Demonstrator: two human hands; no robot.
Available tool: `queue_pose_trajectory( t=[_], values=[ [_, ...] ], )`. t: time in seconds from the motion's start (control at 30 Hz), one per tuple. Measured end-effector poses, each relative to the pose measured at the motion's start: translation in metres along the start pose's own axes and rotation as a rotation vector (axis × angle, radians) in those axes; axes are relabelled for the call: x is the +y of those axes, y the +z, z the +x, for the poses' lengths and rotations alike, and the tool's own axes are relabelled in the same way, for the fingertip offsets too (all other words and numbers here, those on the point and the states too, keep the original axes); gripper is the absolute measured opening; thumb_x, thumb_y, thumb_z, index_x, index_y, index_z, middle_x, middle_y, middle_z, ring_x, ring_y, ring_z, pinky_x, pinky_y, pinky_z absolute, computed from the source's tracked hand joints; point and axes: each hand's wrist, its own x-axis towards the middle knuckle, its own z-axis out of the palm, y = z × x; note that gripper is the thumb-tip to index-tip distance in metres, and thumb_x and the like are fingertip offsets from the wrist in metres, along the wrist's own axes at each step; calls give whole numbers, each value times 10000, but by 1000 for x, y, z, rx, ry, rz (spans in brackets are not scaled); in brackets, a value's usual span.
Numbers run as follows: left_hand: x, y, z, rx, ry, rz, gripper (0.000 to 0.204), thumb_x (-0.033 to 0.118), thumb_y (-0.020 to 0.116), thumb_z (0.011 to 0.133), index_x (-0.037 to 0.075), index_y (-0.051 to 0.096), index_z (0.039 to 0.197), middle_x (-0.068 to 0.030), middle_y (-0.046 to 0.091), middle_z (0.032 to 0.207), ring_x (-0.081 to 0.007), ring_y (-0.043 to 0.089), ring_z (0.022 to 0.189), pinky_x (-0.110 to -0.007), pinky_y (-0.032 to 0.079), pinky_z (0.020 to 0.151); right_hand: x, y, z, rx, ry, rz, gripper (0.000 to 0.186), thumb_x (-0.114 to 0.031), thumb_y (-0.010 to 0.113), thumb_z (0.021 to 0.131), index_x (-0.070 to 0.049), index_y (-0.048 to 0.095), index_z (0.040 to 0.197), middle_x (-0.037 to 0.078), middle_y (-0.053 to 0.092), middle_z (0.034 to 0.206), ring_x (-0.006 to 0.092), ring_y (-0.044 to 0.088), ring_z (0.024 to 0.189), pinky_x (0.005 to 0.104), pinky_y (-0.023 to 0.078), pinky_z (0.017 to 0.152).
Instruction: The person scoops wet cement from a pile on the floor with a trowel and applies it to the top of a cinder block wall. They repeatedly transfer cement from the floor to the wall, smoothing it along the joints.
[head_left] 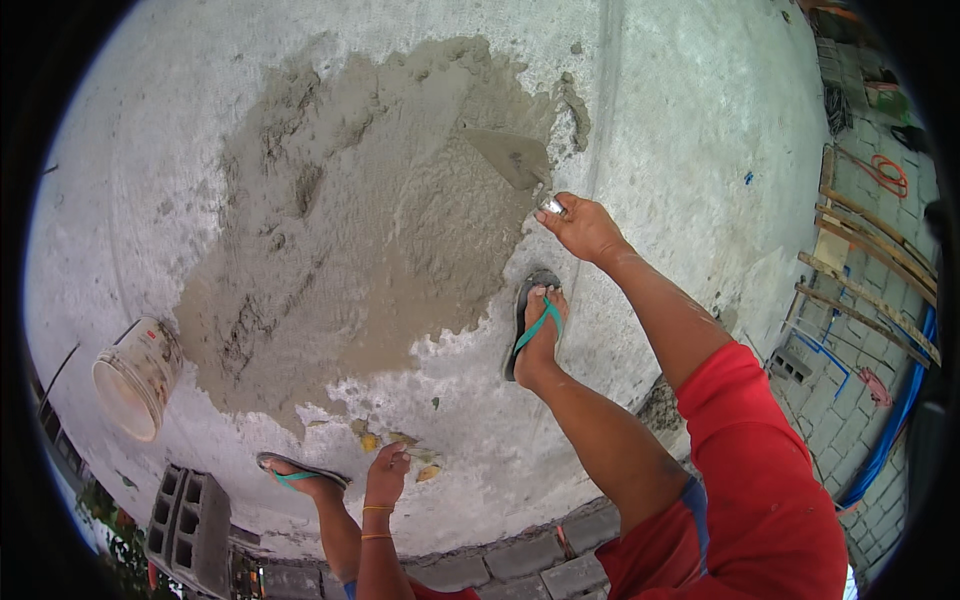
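Observation:
A pointed trowel [508, 156] lies with its mortar-smeared blade flat on a wide patch of wet grey mortar [400, 220]. My right hand [580, 226] is closed around its handle, whose metal end shows at the fist. Lower down, my left hand [386, 476] hangs with its fingers curled together, and whatever may be in them is hidden. Close beside it are a few yellowish leaves [428, 472] on the pale slab. The mortar spreads over the slab in front of both my feet, rough at the left and smoother toward the trowel.
At the left a dirty white bucket [130, 385] lies tipped on its side by the mortar. Hollow concrete blocks [188, 525] stand at the lower left. My sandalled feet [541, 325] are on the slab. Wooden planks [880, 255] and a blue hose [895, 410] lie off its right edge.

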Motion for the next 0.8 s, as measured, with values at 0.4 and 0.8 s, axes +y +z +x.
queue_pose_trajectory(
  t=[0.4, 0.8],
  values=[
    [3, 2, 3, 3, 110, -28, 384, 177, 681, 993, 17, 645, 1341, -80, 719, 1038, -156, 669, 925, -314, 550, 858, -15, 43, 47, 350, 218, 85, 446, -278, 662, 972, 61, 537, 1233, 345, 712, 1022, 510, 702, 994, 542, 560, 887],
    [35, -16, -23, 23, 88, -60, 388, 185, 719, 996, 29, 649, 1344, -101, 731, 1116, -184, 682, 1042, -330, 541, 944, -274, 185, -71, -342, -335, 390, 449, -337, 763, 943, 36, 597, 1127, 159, 675, 968, 279, 680, 916, 422, 535, 825]
  ],
)
